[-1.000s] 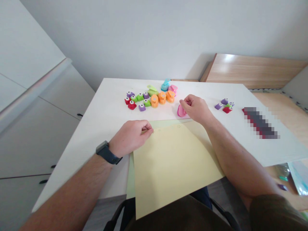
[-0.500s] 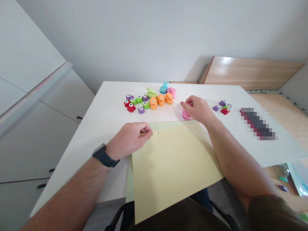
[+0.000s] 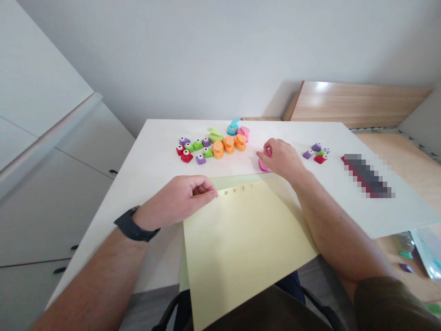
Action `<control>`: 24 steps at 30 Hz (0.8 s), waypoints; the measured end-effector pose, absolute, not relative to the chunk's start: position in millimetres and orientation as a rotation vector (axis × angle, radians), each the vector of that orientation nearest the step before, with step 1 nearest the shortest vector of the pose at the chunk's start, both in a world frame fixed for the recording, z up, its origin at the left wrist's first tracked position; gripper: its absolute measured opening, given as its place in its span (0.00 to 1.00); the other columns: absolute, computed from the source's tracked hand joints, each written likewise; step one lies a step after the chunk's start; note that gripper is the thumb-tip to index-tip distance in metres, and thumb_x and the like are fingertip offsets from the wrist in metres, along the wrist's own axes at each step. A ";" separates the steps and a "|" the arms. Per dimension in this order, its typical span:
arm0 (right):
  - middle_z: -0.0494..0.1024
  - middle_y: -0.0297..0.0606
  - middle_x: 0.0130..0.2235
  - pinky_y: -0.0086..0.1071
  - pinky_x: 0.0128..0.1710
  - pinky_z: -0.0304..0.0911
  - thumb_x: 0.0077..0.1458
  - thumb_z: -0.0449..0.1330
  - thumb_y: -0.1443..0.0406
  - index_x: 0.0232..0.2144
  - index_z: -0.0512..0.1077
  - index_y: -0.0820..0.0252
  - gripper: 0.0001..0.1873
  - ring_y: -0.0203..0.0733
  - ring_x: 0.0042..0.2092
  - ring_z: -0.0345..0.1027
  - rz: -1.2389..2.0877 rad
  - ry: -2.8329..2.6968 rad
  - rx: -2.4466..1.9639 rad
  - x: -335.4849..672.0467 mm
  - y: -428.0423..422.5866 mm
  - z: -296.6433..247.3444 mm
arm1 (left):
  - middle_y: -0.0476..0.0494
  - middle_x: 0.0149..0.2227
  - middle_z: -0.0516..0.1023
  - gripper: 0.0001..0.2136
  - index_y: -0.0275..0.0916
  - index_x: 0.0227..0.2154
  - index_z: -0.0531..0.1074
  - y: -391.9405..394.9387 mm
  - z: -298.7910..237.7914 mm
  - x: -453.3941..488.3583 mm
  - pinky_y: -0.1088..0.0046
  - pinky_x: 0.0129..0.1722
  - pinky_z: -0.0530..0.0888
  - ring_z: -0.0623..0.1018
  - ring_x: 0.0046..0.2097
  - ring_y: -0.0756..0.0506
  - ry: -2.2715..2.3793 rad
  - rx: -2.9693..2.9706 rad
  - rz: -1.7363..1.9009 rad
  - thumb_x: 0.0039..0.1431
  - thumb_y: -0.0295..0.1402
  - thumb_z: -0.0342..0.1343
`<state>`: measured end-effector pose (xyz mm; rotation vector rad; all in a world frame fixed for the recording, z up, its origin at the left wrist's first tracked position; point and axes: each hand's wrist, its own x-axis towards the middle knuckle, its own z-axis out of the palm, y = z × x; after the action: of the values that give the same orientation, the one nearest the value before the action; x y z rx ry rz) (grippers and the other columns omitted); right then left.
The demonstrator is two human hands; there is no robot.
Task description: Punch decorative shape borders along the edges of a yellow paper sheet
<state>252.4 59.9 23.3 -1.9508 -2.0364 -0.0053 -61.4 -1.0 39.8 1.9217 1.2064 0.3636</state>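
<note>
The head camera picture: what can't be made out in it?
Head view:
- Pink craft punch: mostly hidden by the right hand.
- Left hand: curled fingers hide anything held.
- Dark-and-red strip on the table: blurred into pixels.
- Stars on the yellow paper: too small to tell if cut or printed.

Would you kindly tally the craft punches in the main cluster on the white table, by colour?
Green craft punches: 4
Purple craft punches: 3
Orange craft punches: 3
Red craft punches: 2
Teal craft punch: 1
Pink craft punch: 1
Total: 14
</note>
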 end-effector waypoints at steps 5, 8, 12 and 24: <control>0.77 0.45 0.44 0.38 0.41 0.62 0.60 0.61 0.55 0.41 0.75 0.59 0.14 0.45 0.39 0.70 -0.013 -1.941 -1.802 251.6 49.3 42.6 | 0.47 0.31 0.81 0.14 0.40 0.34 0.77 0.5 42.5 -65.2 0.74 0.29 0.72 0.77 0.30 0.48 1.174 1.866 0.364 0.63 0.47 0.57; 0.79 0.38 0.36 0.34 0.37 0.61 0.61 0.59 0.54 0.40 0.76 0.57 0.14 0.41 0.35 0.69 0.284 -2.023 -1.706 249.4 35.6 59.1 | 0.47 0.31 0.82 0.15 0.41 0.34 0.77 0.9 42.0 -65.4 0.74 0.29 0.73 0.78 0.31 0.48 1.134 1.832 0.342 0.62 0.48 0.58; 0.80 0.36 0.36 0.32 0.36 0.61 0.62 0.59 0.57 0.41 0.78 0.55 0.12 0.38 0.34 0.70 0.614 -2.326 -1.584 247.0 21.6 61.3 | 0.48 0.31 0.82 0.15 0.42 0.34 0.77 0.5 42.4 -64.7 0.73 0.29 0.74 0.78 0.31 0.47 1.073 1.820 0.285 0.61 0.49 0.58; 0.82 0.35 0.35 0.33 0.36 0.62 0.55 0.61 0.65 0.34 0.78 0.55 0.06 0.41 0.35 0.72 0.735 -2.638 -1.572 247.8 21.1 48.6 | 0.47 0.30 0.81 0.15 0.42 0.34 0.77 -1.2 47.6 -67.2 0.74 0.28 0.73 0.78 0.30 0.47 1.017 1.772 0.237 0.61 0.49 0.58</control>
<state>247.8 21.1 48.6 -1.5718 -2.6380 0.7348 -67.2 -1.2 47.6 1.7718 1.0173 0.2373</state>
